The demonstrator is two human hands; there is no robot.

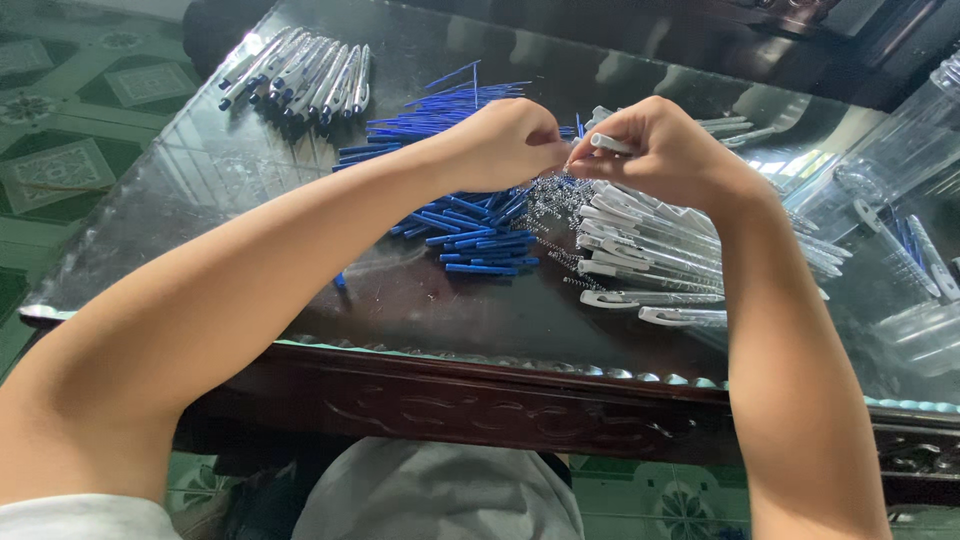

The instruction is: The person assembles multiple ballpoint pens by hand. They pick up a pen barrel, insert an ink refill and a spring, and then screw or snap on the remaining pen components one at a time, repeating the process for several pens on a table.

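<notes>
My left hand [505,140] and my right hand [665,150] meet above the middle of a dark glass-topped table [250,180]. A clear pen barrel with a white clip [610,143] is gripped in my right hand, its end pointing toward my left. My left fingers are pinched against that end; what they hold is too small to see. Below my hands lie a heap of blue ink refills [470,235], a scatter of small metal springs [545,205] and a pile of clear pen barrels [650,250].
A bundle of assembled pens [300,70] lies at the table's far left. Clear plastic bags [900,170] with more pen parts sit at the right. The carved wooden table edge [480,400] runs close to my body; green patterned floor tiles [60,150] show at left.
</notes>
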